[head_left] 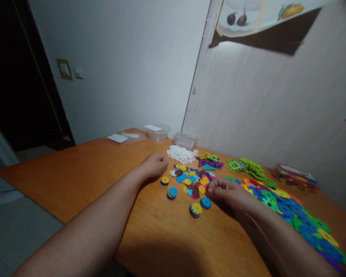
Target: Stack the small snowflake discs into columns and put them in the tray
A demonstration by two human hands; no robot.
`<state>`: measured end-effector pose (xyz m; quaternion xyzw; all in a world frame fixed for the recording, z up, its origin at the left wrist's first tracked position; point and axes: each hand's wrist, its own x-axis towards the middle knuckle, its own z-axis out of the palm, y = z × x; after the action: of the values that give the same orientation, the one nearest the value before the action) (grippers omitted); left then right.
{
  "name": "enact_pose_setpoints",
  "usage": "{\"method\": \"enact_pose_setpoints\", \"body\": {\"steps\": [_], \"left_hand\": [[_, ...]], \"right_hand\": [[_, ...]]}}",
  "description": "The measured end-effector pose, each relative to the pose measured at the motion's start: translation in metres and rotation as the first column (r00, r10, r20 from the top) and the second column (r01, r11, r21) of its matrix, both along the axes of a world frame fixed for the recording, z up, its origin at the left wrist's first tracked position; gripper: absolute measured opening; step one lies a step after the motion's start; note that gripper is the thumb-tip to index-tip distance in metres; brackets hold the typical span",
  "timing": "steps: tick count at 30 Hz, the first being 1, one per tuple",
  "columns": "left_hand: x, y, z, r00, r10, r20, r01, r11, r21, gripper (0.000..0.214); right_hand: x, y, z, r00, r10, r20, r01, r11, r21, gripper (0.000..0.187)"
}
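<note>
My left hand (155, 165) rests at the left edge of a loose pile of small flower-shaped plastic discs (187, 180) in yellow, blue, brown and pink. Its fingers are curled closed, and whatever may be in them is hidden. At the pile's right edge, my right hand (223, 190) has its fingers pinched together against the discs; I cannot make out what they hold. Several short disc stacks stand nearer to me: a small yellow-topped stack (165, 181), a blue-topped stack (172, 193), a taller yellow-topped stack (196, 209) and another blue-topped stack (205, 202).
White lattice pieces (182, 154), purple and yellow pieces (210, 161) and green pieces (248, 167) lie behind. Large coloured discs (294, 213) spread beneath and beyond my right forearm. Clear tubs (158, 132), a plastic bag (123, 137) and a red packet (296, 177) line the back.
</note>
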<state>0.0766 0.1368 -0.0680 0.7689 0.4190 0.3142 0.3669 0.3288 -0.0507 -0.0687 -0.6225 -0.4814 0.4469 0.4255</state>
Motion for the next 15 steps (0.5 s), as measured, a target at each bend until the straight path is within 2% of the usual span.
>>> {"method": "enact_pose_setpoints", "body": {"steps": [2, 4, 8, 11, 15], "left_hand": [[0.0, 0.001, 0.0, 1.0, -0.001, -0.007, 0.001, 1.0, 0.01, 0.022], [0.0, 0.001, 0.0, 1.0, -0.012, -0.023, 0.012, 1.0, 0.019, 0.021], [0.001, 0.003, -0.001, 1.0, -0.014, -0.025, 0.014, 1.0, 0.017, 0.022], [0.0, 0.001, -0.002, 1.0, -0.018, -0.018, 0.018, 1.0, 0.008, 0.022], [0.0, 0.001, -0.001, 1.0, -0.001, 0.009, 0.001, 1.0, -0.027, 0.022]], "right_hand": [[0.001, 0.003, -0.005, 0.997, -0.014, 0.07, 0.011, 0.999, 0.048, 0.023], [0.002, 0.006, -0.008, 0.978, 0.003, 0.208, -0.023, 0.995, 0.093, 0.024], [0.005, 0.012, -0.011, 0.854, 0.031, 0.52, -0.131, 0.979, 0.155, 0.034], [0.007, 0.015, -0.01, 0.792, 0.058, 0.608, -0.187, 0.971, 0.15, 0.036], [0.004, 0.015, -0.008, 0.763, 0.028, 0.646, -0.168, 0.973, 0.157, 0.023]]}}
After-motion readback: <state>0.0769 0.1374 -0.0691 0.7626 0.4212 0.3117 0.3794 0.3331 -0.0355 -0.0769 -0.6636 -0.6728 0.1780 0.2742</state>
